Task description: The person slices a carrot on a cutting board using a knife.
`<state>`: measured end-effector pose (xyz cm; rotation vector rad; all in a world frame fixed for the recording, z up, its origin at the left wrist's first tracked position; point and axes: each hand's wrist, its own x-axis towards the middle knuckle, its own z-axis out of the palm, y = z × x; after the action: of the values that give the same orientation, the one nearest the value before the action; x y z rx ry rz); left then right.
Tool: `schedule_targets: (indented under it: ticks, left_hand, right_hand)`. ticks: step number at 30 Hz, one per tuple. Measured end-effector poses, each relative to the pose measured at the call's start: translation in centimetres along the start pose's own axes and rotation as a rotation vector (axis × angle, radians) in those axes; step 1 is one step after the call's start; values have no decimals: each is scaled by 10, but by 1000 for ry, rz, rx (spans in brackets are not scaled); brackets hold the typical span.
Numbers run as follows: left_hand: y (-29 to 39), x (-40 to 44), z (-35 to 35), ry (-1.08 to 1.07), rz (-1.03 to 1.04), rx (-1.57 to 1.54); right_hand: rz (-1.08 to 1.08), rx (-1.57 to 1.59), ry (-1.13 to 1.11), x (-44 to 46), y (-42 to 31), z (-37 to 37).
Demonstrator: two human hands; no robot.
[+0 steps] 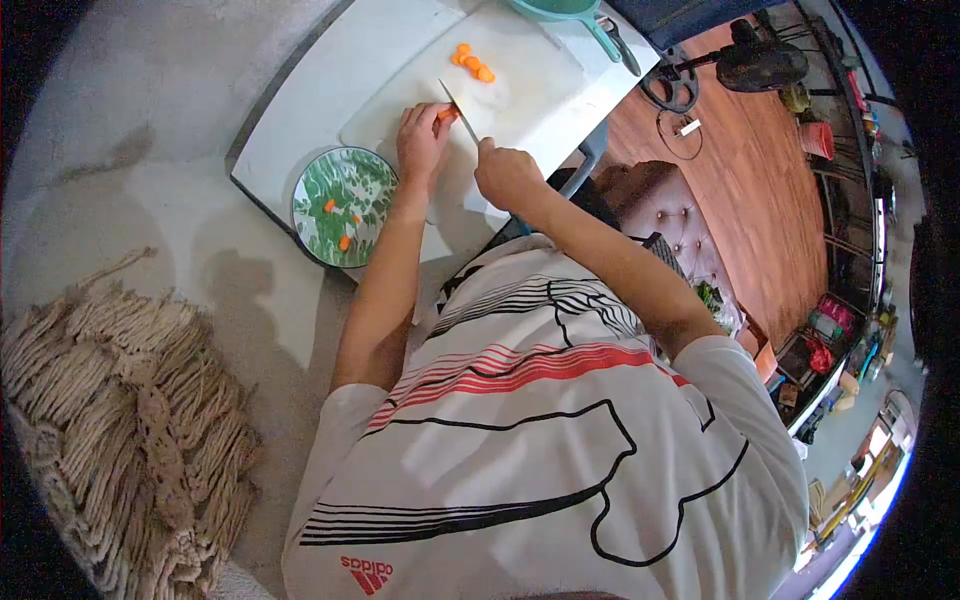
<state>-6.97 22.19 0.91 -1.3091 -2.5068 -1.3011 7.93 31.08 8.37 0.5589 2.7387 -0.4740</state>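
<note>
My left hand (423, 143) is closed around a piece of carrot (447, 114) and presses it on the white cutting board (535, 75). In my right hand (508, 175) is the handle of a kitchen knife (460, 112), its blade right beside the carrot's end. Whether the edge touches the carrot, I cannot tell. Several carrot slices (473, 63) lie on the board beyond the knife. Left of my left forearm is a round green-and-white plate (312, 235) with a few small carrot bits (344, 242) on it.
A teal strainer (560, 8) and a dark-handled tool (624, 48) lie at the far right of the white table (310, 95). A fan (760, 65) stands beyond the table on the right. A stringy fibre hanging (150, 430) is at the lower left by the wall.
</note>
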Motion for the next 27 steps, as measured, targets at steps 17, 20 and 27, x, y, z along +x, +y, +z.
schedule_targets:
  ticks: [17, 20, 27]
  left_hand:
    - [19, -5, -7, 45, -64, -16]
    - [6, -12, 5, 59, -74, -78]
    - [10, -16, -2, 25, -41, -70]
  right_hand:
    - [21, 27, -79, 10, 15, 23]
    - [71, 76, -82, 16, 27, 13]
    - [126, 482, 271, 20, 103, -17]
